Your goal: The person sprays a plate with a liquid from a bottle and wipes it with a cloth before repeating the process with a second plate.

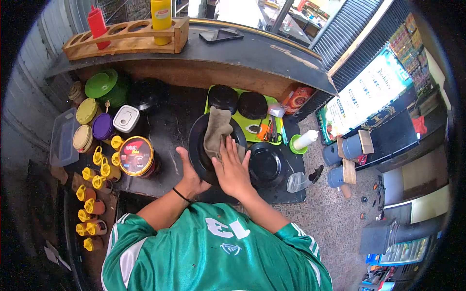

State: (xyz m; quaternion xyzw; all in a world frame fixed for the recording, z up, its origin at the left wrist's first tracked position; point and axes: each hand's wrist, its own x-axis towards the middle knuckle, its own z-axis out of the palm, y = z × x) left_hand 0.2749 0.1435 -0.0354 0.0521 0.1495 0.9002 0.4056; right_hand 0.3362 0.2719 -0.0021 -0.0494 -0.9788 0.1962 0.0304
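Note:
A black plate [196,154] is tilted in front of my body above the dark counter. My left hand [193,173] grips its lower left rim, thumb outside the edge and fingers hidden underneath. A grey-brown cloth [217,127] lies across the plate, its upper end reaching over the far rim. On the cloth's lower part rests my right hand [234,167], fingers stretched and spread flat, thumb out to the right. Just right of it, another black plate [266,164] sits on the counter.
Behind the plate, a green tray [241,127] carries black bowls [252,105] and utensils. To the left stand a nabati tub [136,156], several yellow-capped bottles [95,207] and lidded containers. A white squeeze bottle [306,139] and a clear container [297,183] are at the right edge.

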